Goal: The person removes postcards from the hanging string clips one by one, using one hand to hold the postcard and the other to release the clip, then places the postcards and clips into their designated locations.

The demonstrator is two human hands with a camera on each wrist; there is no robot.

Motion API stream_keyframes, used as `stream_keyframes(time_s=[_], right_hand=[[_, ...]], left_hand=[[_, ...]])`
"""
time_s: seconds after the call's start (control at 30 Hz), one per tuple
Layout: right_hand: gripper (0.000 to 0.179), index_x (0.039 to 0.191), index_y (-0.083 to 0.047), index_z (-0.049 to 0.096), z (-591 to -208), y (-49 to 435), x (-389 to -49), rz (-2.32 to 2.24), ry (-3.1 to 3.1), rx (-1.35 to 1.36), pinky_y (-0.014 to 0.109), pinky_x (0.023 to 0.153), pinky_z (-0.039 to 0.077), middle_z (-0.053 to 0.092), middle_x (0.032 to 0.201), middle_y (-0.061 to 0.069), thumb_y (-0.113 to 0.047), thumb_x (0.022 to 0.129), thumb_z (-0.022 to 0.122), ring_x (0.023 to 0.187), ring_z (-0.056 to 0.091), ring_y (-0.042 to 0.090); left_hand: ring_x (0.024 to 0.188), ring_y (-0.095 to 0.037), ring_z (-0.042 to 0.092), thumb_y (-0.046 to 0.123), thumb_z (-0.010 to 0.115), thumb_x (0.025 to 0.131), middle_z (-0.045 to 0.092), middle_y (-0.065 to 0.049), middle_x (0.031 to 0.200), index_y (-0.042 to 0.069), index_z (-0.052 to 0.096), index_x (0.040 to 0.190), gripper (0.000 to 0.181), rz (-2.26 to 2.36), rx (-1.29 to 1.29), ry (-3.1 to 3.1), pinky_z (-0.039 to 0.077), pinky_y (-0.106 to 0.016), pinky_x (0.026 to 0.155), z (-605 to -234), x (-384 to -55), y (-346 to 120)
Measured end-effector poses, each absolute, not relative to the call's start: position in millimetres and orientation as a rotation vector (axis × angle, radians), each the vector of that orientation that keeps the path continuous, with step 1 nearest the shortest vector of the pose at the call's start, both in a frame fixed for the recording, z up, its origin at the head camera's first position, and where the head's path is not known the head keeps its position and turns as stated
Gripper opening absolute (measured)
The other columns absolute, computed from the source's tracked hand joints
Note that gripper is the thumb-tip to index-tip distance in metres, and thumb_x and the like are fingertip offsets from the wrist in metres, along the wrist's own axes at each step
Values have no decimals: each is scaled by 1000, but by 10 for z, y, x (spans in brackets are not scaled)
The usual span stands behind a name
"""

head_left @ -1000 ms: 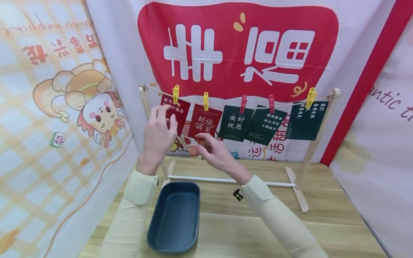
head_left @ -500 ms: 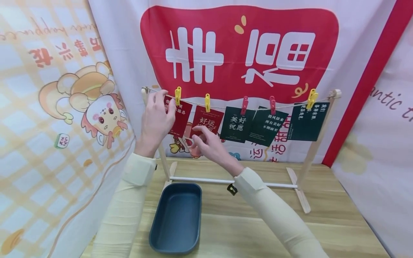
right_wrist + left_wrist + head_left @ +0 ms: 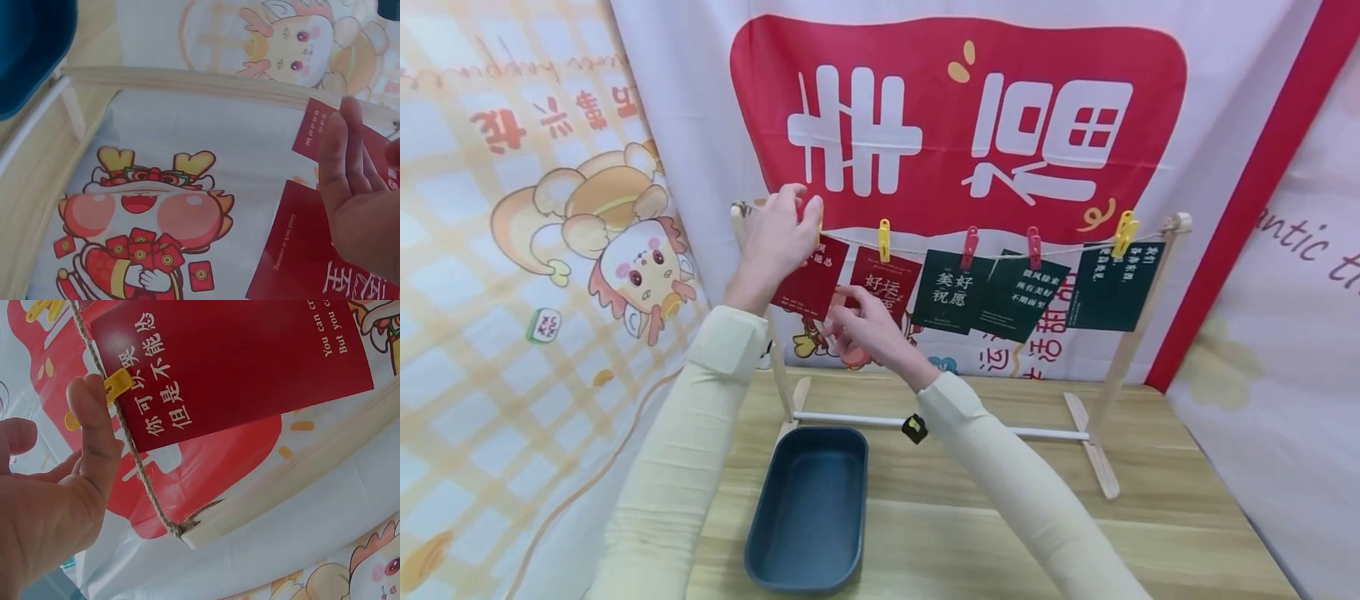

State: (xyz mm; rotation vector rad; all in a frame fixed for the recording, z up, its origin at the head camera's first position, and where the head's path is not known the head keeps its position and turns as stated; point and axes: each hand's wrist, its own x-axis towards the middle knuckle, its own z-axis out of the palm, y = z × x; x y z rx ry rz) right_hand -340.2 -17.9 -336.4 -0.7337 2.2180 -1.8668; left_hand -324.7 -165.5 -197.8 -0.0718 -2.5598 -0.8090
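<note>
Red and dark green cards hang clipped on a twine line. My left hand (image 3: 781,237) is raised at the yellow clothespin (image 3: 117,386) of the leftmost red card (image 3: 808,279). In the left wrist view, its fingertip overlaps the clothespin, while the thumb stands apart. My right hand (image 3: 872,329) is at that card's lower right corner, fingers fairly straight; whether they touch it I cannot tell. Beside it hangs a second red card (image 3: 287,244) under another yellow clothespin (image 3: 884,240), partly covered by the right hand in the head view.
Three dark green cards, among them one in the middle (image 3: 951,292), hang further right on red and yellow clothespins. A wooden rack (image 3: 1123,358) with a white lower bar (image 3: 1045,434) carries the twine. A dark blue tray (image 3: 808,508) sits on the wooden table (image 3: 985,533). Printed cloths stand behind and beside.
My left hand has risen from in front of the leftmost red card to its clothespin. My right hand has moved left and slightly up, to that card's lower corner.
</note>
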Motion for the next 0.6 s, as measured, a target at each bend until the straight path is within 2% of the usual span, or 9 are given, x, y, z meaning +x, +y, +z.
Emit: stream_keyframes(time_s=[0.1, 0.17, 0.27, 0.33, 0.43, 0.6], right_hand=[[48, 146, -18, 36, -3371, -257, -3424, -1907, 2226, -710, 47, 71, 60, 69, 103, 22, -26, 101, 50, 79, 67, 44], [48, 146, -17, 36, -3385, -280, -3440, -1933, 2231, -687, 50, 73, 59, 70, 104, 22, -24, 101, 49, 78, 66, 44], [48, 146, -17, 37, -3405, -314, -3475, -1960, 2237, -657, 45, 69, 60, 72, 100, 18, -23, 101, 49, 75, 67, 44], [47, 146, -17, 38, -3405, -341, -3502, -1975, 2255, -650, 38, 62, 60, 73, 97, 15, -23, 101, 49, 73, 67, 44], [44, 143, -17, 42, -3391, -381, -3548, -2017, 2265, -656, 35, 56, 58, 73, 93, 13, -23, 101, 50, 71, 67, 44], [35, 134, -15, 47, -3375, -437, -3603, -2056, 2226, -643, 38, 62, 60, 72, 100, 19, -23, 101, 50, 65, 69, 37]], left_hand=[[96, -22, 66, 51, 41, 100, 56, -8, 137, 17, 29, 153, 64, -878, -60, -2625, 58, -36, 80, -1960, -3271, -1661], [91, -23, 67, 50, 41, 101, 58, -8, 132, 17, 28, 154, 64, -946, -71, -2647, 58, -34, 78, -1964, -3296, -1643], [92, -25, 67, 50, 40, 101, 59, -8, 127, 17, 28, 154, 63, -1018, -73, -2668, 57, -32, 78, -1974, -3323, -1638], [92, -26, 67, 49, 41, 101, 60, -9, 122, 17, 29, 153, 63, -1045, -84, -2668, 57, -30, 76, -1975, -3336, -1642], [90, -26, 67, 48, 41, 101, 60, -10, 118, 16, 31, 152, 60, -1062, -103, -2667, 57, -27, 73, -1972, -3352, -1649], [90, -25, 69, 45, 42, 102, 60, -10, 120, 16, 37, 148, 55, -1098, -119, -2651, 57, -28, 72, -1988, -3364, -1649]])
